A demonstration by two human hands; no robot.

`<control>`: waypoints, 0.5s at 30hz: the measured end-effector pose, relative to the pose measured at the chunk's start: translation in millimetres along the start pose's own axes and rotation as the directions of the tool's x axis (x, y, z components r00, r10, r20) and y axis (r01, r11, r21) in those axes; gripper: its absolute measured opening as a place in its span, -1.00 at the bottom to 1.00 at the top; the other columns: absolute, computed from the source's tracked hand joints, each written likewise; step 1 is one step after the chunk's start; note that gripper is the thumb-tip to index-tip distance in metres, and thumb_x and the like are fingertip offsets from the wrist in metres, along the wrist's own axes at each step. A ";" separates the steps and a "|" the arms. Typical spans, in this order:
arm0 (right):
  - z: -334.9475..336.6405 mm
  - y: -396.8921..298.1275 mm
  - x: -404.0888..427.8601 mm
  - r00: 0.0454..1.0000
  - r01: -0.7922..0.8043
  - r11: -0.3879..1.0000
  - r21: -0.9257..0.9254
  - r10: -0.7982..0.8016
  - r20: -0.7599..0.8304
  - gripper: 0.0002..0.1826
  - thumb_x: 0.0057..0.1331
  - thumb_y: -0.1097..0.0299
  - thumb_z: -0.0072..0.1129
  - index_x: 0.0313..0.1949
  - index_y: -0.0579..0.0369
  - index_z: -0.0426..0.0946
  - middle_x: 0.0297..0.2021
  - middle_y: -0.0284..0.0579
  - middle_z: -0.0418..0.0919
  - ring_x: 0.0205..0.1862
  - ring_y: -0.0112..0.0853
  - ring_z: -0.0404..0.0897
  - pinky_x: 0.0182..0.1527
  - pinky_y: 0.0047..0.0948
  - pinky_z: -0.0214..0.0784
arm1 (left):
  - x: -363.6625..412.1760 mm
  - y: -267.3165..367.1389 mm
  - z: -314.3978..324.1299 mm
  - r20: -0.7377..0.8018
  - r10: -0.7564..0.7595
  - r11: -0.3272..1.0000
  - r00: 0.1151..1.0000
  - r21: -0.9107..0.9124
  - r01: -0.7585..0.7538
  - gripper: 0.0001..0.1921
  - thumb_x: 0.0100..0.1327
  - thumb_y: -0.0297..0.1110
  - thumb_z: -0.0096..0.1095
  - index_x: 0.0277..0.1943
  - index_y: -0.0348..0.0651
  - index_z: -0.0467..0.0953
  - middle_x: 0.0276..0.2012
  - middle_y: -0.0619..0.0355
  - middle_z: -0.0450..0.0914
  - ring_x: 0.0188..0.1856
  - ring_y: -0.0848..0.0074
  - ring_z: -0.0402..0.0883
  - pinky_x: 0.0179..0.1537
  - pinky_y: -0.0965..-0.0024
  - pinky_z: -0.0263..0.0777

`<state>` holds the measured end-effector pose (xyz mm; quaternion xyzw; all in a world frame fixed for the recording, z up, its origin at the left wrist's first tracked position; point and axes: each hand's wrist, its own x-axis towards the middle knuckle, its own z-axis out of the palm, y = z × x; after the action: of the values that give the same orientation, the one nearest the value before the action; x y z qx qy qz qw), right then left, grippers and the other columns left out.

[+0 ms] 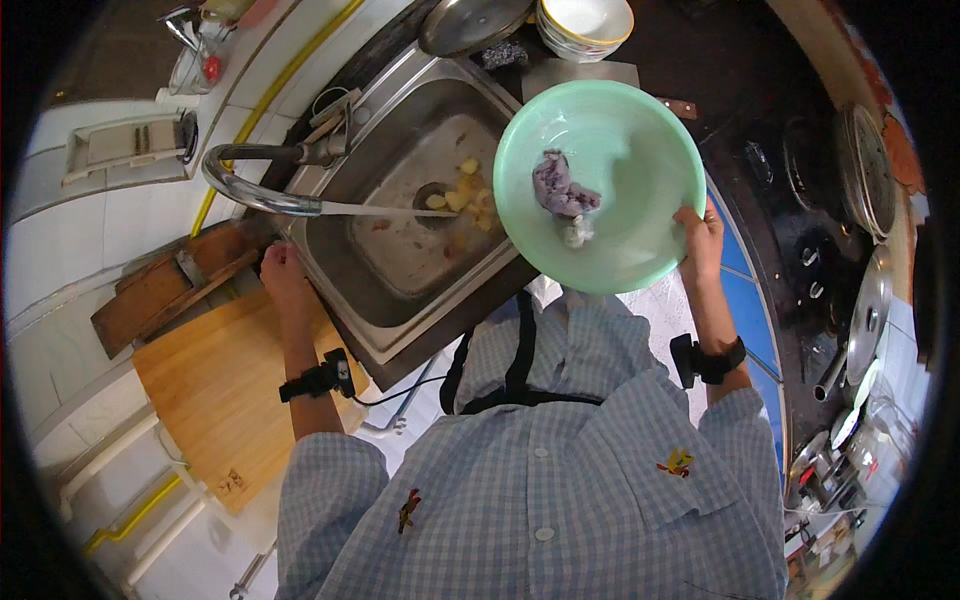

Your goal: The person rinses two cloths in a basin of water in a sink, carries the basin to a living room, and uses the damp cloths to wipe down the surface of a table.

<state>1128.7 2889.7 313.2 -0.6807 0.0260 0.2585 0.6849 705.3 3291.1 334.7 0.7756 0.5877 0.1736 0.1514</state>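
My right hand (pixel 701 232) grips the rim of a pale green plastic basin (pixel 645 255), holding it up by the sink's right side. Inside the basin lie a purplish-grey, wrinkled lump (pixel 559 187) and a small white lump (pixel 579 232); I cannot tell what they are. Water runs from the curved chrome faucet (pixel 262 196) into the stainless steel sink (pixel 397 277). Pale yellow chunks (pixel 469 196) lie near the drain, partly hidden by the basin. At the sink's left edge is my left hand (pixel 283 270), fingers curled; whether it holds anything is not visible.
A wooden board (pixel 240 390) stands left of the sink, below a wooden rack (pixel 172 285). Stacked bowls (pixel 585 30), a metal lid (pixel 476 26) and a knife with a brown handle (pixel 677 108) are beyond the basin. Pot lids (pixel 870 315) line the right side.
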 end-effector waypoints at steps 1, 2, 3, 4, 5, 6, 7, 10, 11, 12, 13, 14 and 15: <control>2.1 -3.4 -0.5 1.000 0.002 1.000 0.006 -0.002 -0.007 -0.72 0.08 0.60 -0.03 -0.19 0.20 0.52 -0.43 -0.30 0.52 -0.45 -0.57 0.44 -0.39 -0.60 0.30 | 0.8 -11.8 2.2 -0.007 -0.004 1.000 1.000 -0.001 0.004 -0.78 0.23 -0.29 0.14 -0.18 -0.27 0.53 -0.45 0.02 0.60 -0.43 0.30 0.58 -0.34 0.29 0.42; 3.9 -8.1 -3.0 1.000 0.006 1.000 0.028 -0.006 0.010 -0.73 0.08 0.60 -0.03 -0.20 0.19 0.51 -0.42 -0.30 0.52 -0.45 -0.57 0.43 -0.37 -0.60 0.29 | 1.1 -22.6 10.0 0.039 0.098 0.985 0.994 0.136 -0.103 -0.79 0.24 -0.31 0.10 -0.18 -0.26 0.53 -0.43 -0.04 0.60 -0.39 0.19 0.59 -0.30 0.22 0.43; 10.0 -12.8 -5.9 1.000 0.010 1.000 0.028 -0.010 0.023 -0.73 0.08 0.60 -0.03 -0.20 0.19 0.51 -0.42 -0.30 0.52 -0.45 -0.57 0.43 -0.37 -0.60 0.29 | 2.5 -31.1 15.0 0.094 0.187 0.942 0.978 0.267 -0.206 -0.79 0.25 -0.32 0.06 -0.18 -0.26 0.53 -0.41 -0.11 0.60 -0.35 0.08 0.60 -0.27 0.16 0.45; 12.8 -17.4 -8.3 1.000 0.006 1.000 0.030 -0.006 -0.014 -0.75 0.07 0.60 -0.03 -0.22 0.19 0.50 -0.43 -0.31 0.51 -0.45 -0.57 0.42 -0.37 -0.60 0.28 | 0.4 -12.1 28.5 0.220 0.164 0.928 0.962 0.297 -0.226 -0.80 0.25 -0.33 0.03 -0.19 -0.26 0.52 -0.38 -0.15 0.59 -0.29 0.02 0.58 -0.22 0.12 0.45; 15.6 -19.5 -9.0 0.999 0.001 0.999 0.034 0.000 -0.045 -0.76 0.07 0.60 -0.03 -0.24 0.19 0.50 -0.44 -0.32 0.50 -0.45 -0.57 0.41 -0.38 -0.60 0.27 | -6.5 15.5 45.6 0.336 0.132 0.912 0.933 0.328 -0.247 -0.80 0.26 -0.34 0.01 -0.19 -0.25 0.52 -0.35 -0.18 0.59 -0.23 -0.05 0.56 -0.17 0.07 0.45; 10.1 -15.4 -5.8 0.999 0.012 1.000 0.028 -0.010 -0.039 -0.76 0.07 0.60 -0.03 -0.24 0.19 0.50 -0.44 -0.32 0.50 -0.45 -0.57 0.41 -0.38 -0.60 0.27 | -11.2 36.3 65.4 0.396 0.099 0.917 0.913 0.320 -0.239 -0.79 0.26 -0.33 0.00 -0.18 -0.25 0.51 -0.32 -0.19 0.58 -0.18 -0.05 0.54 -0.15 0.07 0.44; 1.2 -9.0 -0.3 1.000 0.011 1.000 0.009 -0.011 -0.006 -0.77 0.07 0.60 -0.04 -0.25 0.18 0.49 -0.45 -0.32 0.48 -0.46 -0.57 0.40 -0.39 -0.60 0.26 | -13.1 54.7 77.3 0.445 0.067 0.922 0.893 0.315 -0.227 -0.78 0.26 -0.33 -0.01 -0.18 -0.25 0.51 -0.29 -0.20 0.57 -0.14 -0.05 0.53 -0.12 0.06 0.43; 12.0 -2.9 2.6 0.998 -0.008 1.000 -0.030 0.010 0.067 -0.79 0.07 0.59 -0.04 -0.27 0.18 0.48 -0.48 -0.33 0.45 -0.47 -0.56 0.38 -0.41 -0.59 0.24 | -7.8 54.7 112.1 0.511 0.117 0.946 0.851 0.203 -0.251 -0.78 0.28 -0.32 -0.04 -0.19 -0.26 0.50 -0.24 -0.17 0.57 -0.08 -0.02 0.52 -0.12 0.10 0.44; 25.1 -7.5 0.7 0.994 -0.037 0.998 -0.043 0.041 0.099 -0.80 0.07 0.59 -0.03 -0.29 0.19 0.48 -0.49 -0.34 0.44 -0.48 -0.56 0.37 -0.42 -0.59 0.23 | -2.3 31.0 124.7 0.425 0.196 0.959 0.884 0.104 -0.262 -0.79 0.25 -0.33 -0.02 -0.23 -0.27 0.51 -0.26 -0.15 0.57 -0.10 0.02 0.53 -0.16 0.12 0.44; 29.0 -9.4 0.6 0.993 -0.049 0.998 -0.049 0.054 0.101 -0.79 0.05 0.59 -0.02 -0.28 0.20 0.49 -0.48 -0.31 0.47 -0.48 -0.55 0.40 -0.40 -0.59 0.25 | -0.2 36.2 130.9 0.379 0.240 0.961 0.894 0.039 -0.275 -0.80 0.24 -0.34 -0.01 -0.25 -0.27 0.51 -0.27 -0.14 0.57 -0.11 0.04 0.53 -0.18 0.13 0.45; 28.5 -11.6 0.8 0.994 -0.033 0.998 -0.058 0.039 0.105 -0.79 0.05 0.59 -0.02 -0.28 0.20 0.49 -0.48 -0.31 0.47 -0.48 -0.55 0.40 -0.40 -0.59 0.25 | 0.4 57.1 129.0 0.337 0.287 0.955 0.897 -0.029 -0.295 -0.81 0.23 -0.35 0.00 -0.27 -0.27 0.52 -0.28 -0.13 0.57 -0.12 0.06 0.54 -0.20 0.14 0.45; 28.9 -14.2 0.9 0.991 -0.048 0.997 -0.058 0.055 0.123 -0.77 0.04 0.60 -0.02 -0.27 0.21 0.49 -0.46 -0.29 0.48 -0.47 -0.53 0.42 -0.39 -0.59 0.26 | 0.5 78.0 125.2 0.330 0.508 0.844 0.796 -0.006 -0.536 -0.83 0.19 -0.37 0.02 -0.31 -0.28 0.51 -0.31 -0.11 0.57 -0.17 0.09 0.55 -0.25 0.16 0.44; 29.6 -14.4 0.2 0.987 -0.065 0.996 -0.053 0.072 0.142 -0.76 0.03 0.60 -0.01 -0.26 0.22 0.50 -0.45 -0.28 0.50 -0.46 -0.52 0.44 -0.38 -0.58 0.27 | -1.5 98.8 115.7 0.329 0.693 0.671 0.641 0.029 -0.740 -0.85 0.15 -0.39 0.03 -0.36 -0.29 0.51 -0.34 -0.09 0.56 -0.22 0.13 0.56 -0.30 0.17 0.43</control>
<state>1125.1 2918.7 328.4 -0.6754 -0.0061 0.3309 0.6590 841.5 3260.1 274.5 0.9710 0.2139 0.0555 0.0916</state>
